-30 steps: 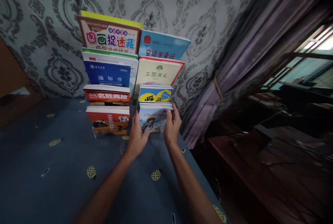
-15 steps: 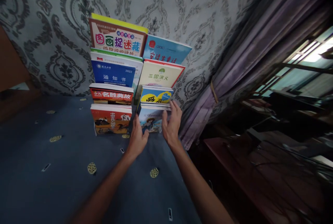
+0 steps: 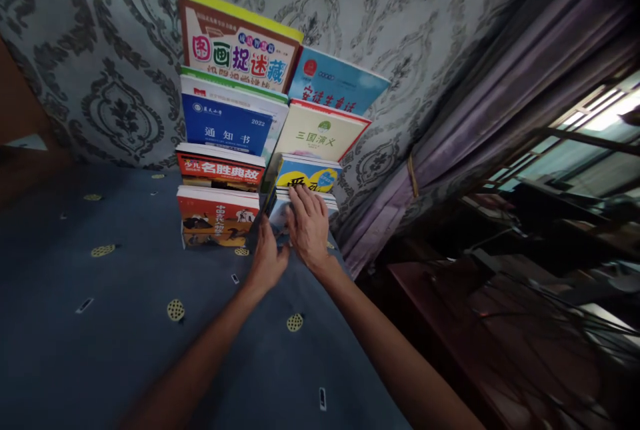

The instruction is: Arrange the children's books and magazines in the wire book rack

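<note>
Books stand upright in two stepped columns. My left hand (image 3: pixel 270 255), open with the thumb apart, rests along the left side of the right column's front stack. My right hand (image 3: pixel 310 227) lies with fingers stretched over the top edges of that stack, covering most of a light blue book (image 3: pixel 281 207). Just behind it is a blue and yellow book (image 3: pixel 320 178). Farther back are a cream book (image 3: pixel 315 133) and a blue book (image 3: pixel 340 80). To the left stand an orange-red book (image 3: pixel 217 213), a red book (image 3: pixel 220 171) and a dark blue booklet (image 3: pixel 225 125).
A brown book with a yellow top edge (image 3: pixel 240 43) is at the back left. The books stand on a dark blue patterned cloth (image 3: pixel 125 343) against patterned wallpaper (image 3: pixel 120 110). To the right are a tied purple curtain (image 3: pixel 395 197) and a dark red table (image 3: pixel 435 310) with tangled cables.
My right hand has moved left from the stack's right side onto its front and top. My left hand stays at the left side. The view has shifted slightly.
</note>
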The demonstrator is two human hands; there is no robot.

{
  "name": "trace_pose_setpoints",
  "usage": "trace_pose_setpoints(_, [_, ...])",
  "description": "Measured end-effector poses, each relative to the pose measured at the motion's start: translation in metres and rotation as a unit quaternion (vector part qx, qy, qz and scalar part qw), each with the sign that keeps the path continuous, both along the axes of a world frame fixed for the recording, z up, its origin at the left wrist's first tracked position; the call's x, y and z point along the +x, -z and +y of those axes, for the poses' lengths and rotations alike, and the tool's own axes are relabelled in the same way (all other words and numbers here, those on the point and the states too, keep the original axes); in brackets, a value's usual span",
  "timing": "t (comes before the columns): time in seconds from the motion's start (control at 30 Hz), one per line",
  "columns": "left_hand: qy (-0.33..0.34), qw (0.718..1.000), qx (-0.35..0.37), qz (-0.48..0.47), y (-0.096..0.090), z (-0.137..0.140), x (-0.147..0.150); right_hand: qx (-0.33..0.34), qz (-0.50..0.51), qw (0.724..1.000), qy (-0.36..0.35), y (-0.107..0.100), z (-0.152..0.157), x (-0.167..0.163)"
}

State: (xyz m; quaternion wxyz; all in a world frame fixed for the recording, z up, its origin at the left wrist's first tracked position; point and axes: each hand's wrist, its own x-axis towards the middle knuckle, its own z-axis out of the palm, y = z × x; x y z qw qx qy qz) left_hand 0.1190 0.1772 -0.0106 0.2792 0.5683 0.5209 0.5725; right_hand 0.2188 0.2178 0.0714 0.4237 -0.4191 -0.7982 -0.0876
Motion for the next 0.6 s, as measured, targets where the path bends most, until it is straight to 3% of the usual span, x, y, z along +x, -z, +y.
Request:
trace_pose_setpoints(0.13, [0.003,1.000,-0.030,0.000,0.006,-0.001,-0.001,0.016,-0.038,0.999,0.014,-0.001,0.002,0.002])
trace_pose_setpoints(0.23, [0.003,1.000,-0.006,0.022,0.008,-0.013,-0.001,0.034,-0.064,0.997,0.018,-0.005,0.002,0.003])
trace_pose_setpoints(0.47, [0.040,0.990,0.060,0.125,0.028,-0.073,-0.006,0.023,-0.165,0.985,0.043,-0.023,-0.005,-0.004])
trace_pose_setpoints(0.6, [0.078,0.983,0.044,0.163,0.043,-0.094,-0.012,0.030,-0.131,0.989,0.057,-0.024,-0.002,-0.015])
